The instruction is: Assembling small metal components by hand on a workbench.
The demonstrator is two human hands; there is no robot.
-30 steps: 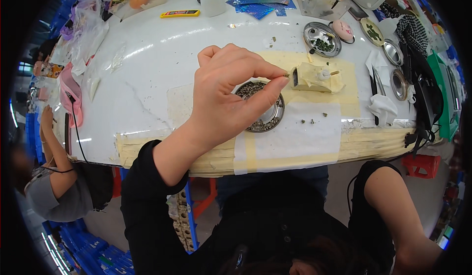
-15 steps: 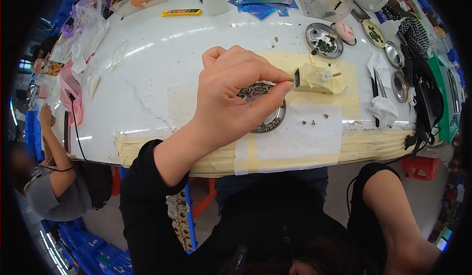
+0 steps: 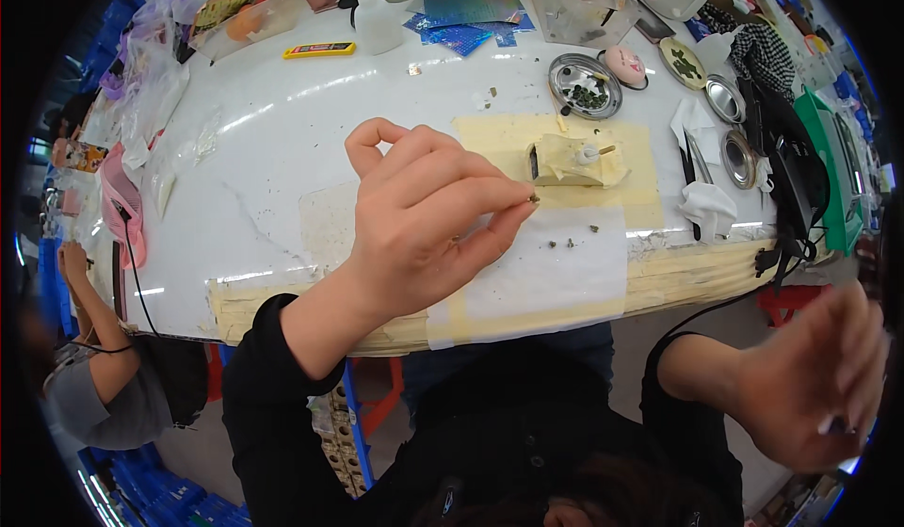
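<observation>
Head view: left hand (image 3: 414,216) pinches tiny grey-brown piece (image 3: 534,199) between thumb and index fingertips, probably because it's so small; piece sits near left end of cream tape-wrapped block (image 3: 557,171). Loose dark bits (image 3: 570,243) on white paper sheet (image 3: 556,287), likely for contrast. Right hand (image 3: 800,390) blurred, fingers bent, grip can't tell.
</observation>
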